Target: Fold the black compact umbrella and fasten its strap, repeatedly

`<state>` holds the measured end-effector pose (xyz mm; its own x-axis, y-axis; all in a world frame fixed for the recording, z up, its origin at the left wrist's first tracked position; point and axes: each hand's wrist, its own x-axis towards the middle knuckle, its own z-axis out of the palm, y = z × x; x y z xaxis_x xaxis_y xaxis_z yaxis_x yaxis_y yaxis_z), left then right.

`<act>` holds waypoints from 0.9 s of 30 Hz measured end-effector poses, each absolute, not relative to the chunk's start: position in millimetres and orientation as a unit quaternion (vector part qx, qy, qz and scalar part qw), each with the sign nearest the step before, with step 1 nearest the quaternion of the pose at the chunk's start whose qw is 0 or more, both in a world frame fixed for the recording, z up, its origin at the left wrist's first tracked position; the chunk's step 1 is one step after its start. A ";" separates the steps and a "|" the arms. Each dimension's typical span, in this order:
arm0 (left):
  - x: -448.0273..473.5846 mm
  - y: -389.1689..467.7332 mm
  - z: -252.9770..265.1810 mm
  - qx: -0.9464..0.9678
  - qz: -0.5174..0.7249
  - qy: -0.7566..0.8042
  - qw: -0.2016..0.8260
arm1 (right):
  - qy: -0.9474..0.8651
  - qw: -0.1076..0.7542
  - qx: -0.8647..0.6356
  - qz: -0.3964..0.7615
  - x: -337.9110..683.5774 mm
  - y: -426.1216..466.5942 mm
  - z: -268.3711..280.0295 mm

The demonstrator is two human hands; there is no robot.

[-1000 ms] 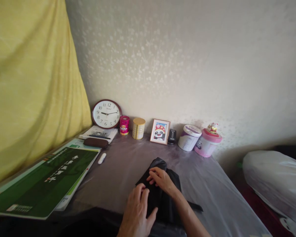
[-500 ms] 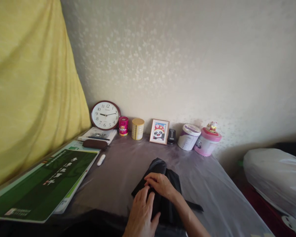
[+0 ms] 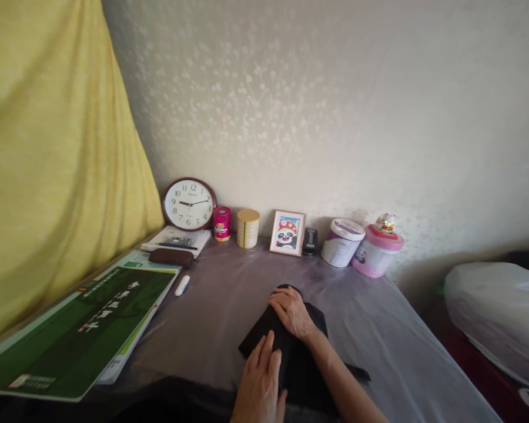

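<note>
A black folded cloth item (image 3: pixel 306 367) lies on the table in front of me. A narrow black strap (image 3: pixel 358 372) sticks out from its right side; I cannot make out the item's exact kind. My right hand (image 3: pixel 292 311) rests flat on its far part, fingers extended toward the left. Nearer to me, my left hand (image 3: pixel 262 373) presses on the left side of the cloth with its fingers stretched forward. Neither hand grips anything. Parts of the cloth are hidden under both hands and my right forearm.
Along the wall stand a clock (image 3: pixel 189 204), a pink can (image 3: pixel 221 224), a yellow-lidded can (image 3: pixel 248 229), a framed panda picture (image 3: pixel 287 233) and two tubs (image 3: pixel 342 244). Green books (image 3: pixel 83 329), a brown case (image 3: pixel 171 257) and a small white object (image 3: pixel 182 286) lie left.
My right hand has moved forward and flattened over the far end of the cloth, which now looks lower. My left hand has drawn slightly back, apart from the right.
</note>
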<state>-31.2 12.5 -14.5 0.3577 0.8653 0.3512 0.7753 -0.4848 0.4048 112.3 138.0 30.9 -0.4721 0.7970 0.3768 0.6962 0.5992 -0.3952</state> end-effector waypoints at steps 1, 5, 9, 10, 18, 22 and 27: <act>-31.3 12.4 -15.5 0.819 0.262 0.501 0.095 | -0.851 0.264 -0.445 0.095 113.0 146.3 30.7; -30.7 12.2 -9.5 0.817 0.240 0.503 0.145 | -0.828 0.247 -0.490 0.119 116.2 174.6 27.7; -28.9 11.8 11.7 0.802 0.182 0.529 0.212 | -0.765 0.266 -0.576 0.115 127.4 187.1 24.5; -28.6 11.6 16.3 0.800 0.167 0.532 0.224 | -0.744 0.276 -0.599 0.109 133.4 186.6 24.5; -30.2 7.4 5.0 0.793 0.214 0.523 0.228 | -0.597 0.330 -0.725 0.100 207.3 133.1 17.9; -30.6 4.4 -5.5 0.774 0.262 0.521 0.249 | -0.524 0.367 -0.734 0.228 218.5 103.8 11.7; -30.9 6.5 -1.2 0.748 0.299 0.511 0.300 | -0.487 0.367 -0.731 0.306 211.9 87.1 15.8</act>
